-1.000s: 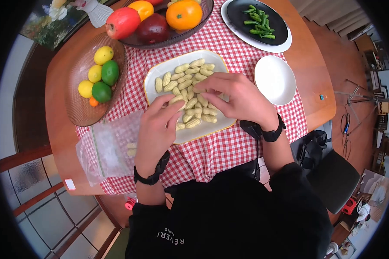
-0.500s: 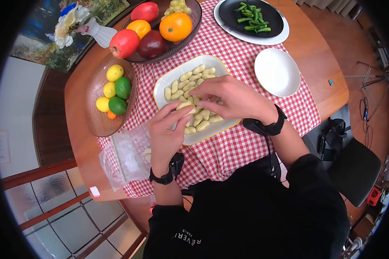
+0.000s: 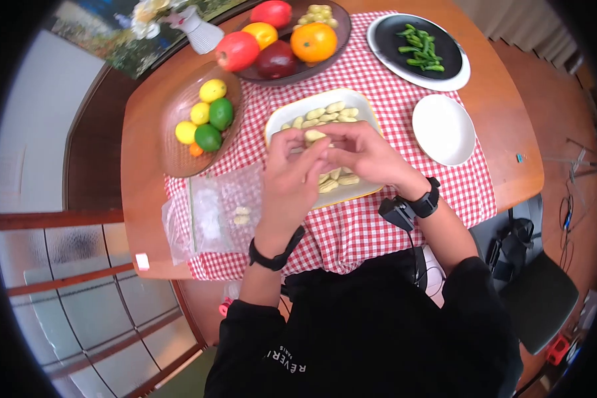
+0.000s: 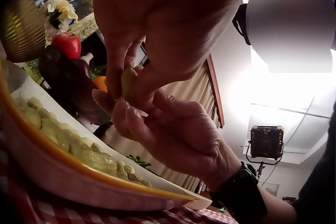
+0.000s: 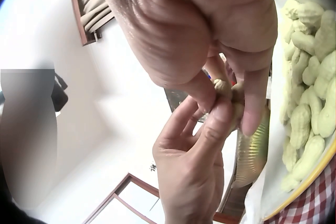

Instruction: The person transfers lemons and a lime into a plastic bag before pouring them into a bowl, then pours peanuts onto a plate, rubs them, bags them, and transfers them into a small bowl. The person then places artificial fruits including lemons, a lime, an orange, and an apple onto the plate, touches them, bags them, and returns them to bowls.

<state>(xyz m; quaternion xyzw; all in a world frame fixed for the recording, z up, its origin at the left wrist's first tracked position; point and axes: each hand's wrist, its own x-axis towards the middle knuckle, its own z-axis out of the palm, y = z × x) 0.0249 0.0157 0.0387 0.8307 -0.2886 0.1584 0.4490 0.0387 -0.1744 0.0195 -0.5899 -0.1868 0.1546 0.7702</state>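
Observation:
Both hands meet above a white dish with a yellow rim (image 3: 359,195) that holds many peanuts (image 3: 328,186). The left hand (image 3: 292,182) pinches a peanut (image 3: 315,135) between thumb and fingers. The right hand (image 3: 368,156) has its fingertips on that same peanut from the other side. In the left wrist view the peanut (image 4: 128,82) sits between the fingertips of both hands. The right wrist view shows part of it (image 5: 221,86) between the touching thumbs and fingers; the rest is hidden.
Right of the dish is a white bowl (image 3: 444,130), with green peppers (image 3: 420,48) on a black plate behind it. Lemons and green fruit lie in a basket (image 3: 174,142) at the left; a larger fruit bowl (image 3: 292,77) stands behind. A plastic bag (image 3: 209,222) lies front left.
Both hands have come together and risen over the dish, with the peanut now between them. Earlier they were apart, low over the peanuts. The head view has shifted.

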